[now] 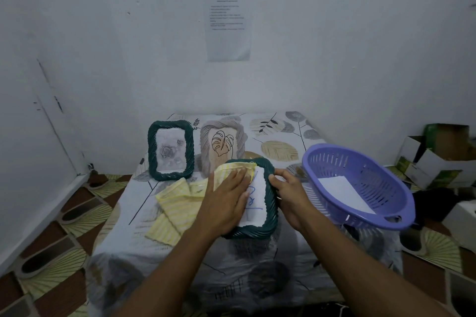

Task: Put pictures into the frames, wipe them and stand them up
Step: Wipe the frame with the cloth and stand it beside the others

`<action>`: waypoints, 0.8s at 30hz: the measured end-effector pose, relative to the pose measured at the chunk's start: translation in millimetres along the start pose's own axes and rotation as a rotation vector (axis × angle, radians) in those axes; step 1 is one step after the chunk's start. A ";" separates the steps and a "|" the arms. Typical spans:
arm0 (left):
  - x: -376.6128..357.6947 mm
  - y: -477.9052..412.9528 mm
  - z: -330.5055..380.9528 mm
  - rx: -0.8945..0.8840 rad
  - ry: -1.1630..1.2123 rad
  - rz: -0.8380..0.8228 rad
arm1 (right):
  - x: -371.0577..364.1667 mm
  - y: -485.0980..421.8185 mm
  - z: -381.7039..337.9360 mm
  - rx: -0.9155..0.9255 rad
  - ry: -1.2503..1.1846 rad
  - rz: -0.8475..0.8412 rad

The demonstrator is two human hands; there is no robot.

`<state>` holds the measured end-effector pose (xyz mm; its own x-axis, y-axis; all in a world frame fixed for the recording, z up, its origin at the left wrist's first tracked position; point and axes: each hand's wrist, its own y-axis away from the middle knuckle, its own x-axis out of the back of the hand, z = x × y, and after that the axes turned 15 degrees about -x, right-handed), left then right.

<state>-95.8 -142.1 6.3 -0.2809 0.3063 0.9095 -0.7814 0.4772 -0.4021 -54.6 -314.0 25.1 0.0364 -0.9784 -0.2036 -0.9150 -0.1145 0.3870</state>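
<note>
Altogether three frames are on the surface (180, 252), which is covered with a leaf-patterned sheet. Two stand upright side by side toward the far left corner: a standing green frame (170, 150) holding a pale rose picture, and just to its right a beige frame (222, 145) holding a leaf drawing. The lying frame (249, 232), also dark green, is in the middle of the surface, in front of the beige one, face up, with a white picture (255, 198) bearing a blue scribble inside it.

One yellow cloth (177, 203), striped, spreads from the lying frame's far left corner out toward the left edge. The left hand (226, 198) lies flat on it with fingers straight, pressing the cloth onto the frame's face. The right hand (289, 195) curls its fingers round the frame's right rim and holds it.

One purple basket (342, 162) sits at the right edge, just beside the right hand, with one white sheet (342, 193) in it.

Bare sheet shows along the near edge under both forearms, at the far right corner behind the basket, and in a narrow strip between the cloth and the left edge. One printed paper (228, 26) hangs on the wall, and cardboard boxes (438, 159) stand on the floor past the right edge.
</note>
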 end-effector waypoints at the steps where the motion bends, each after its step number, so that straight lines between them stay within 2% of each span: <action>1: 0.8 5.1 -0.6 -0.035 -0.018 -0.049 | 1.0 -1.0 -0.7 0.003 -0.017 0.010; 6: -6.2 30.6 4.3 -0.165 -0.067 -0.203 | 4.8 -6.1 -5.4 0.042 -0.093 0.067; 11: 10.9 8.5 -0.9 -0.027 -0.134 -0.106 | -6.2 0.9 7.6 0.036 -0.093 -0.053; 17: 9.9 12.9 17.8 -0.153 -0.099 -0.117 | 0.9 -2.1 -15.9 0.103 -0.164 0.015; 24: 26.3 -11.0 17.0 -0.136 -0.202 -0.090 | -0.2 5.8 -2.0 0.091 -0.108 -0.078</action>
<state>-104.1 -153.3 36.5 -0.3296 0.0930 0.9395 -0.7301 0.6058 -0.3161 -59.1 -314.8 29.1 0.0701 -0.9424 -0.3270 -0.9439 -0.1687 0.2838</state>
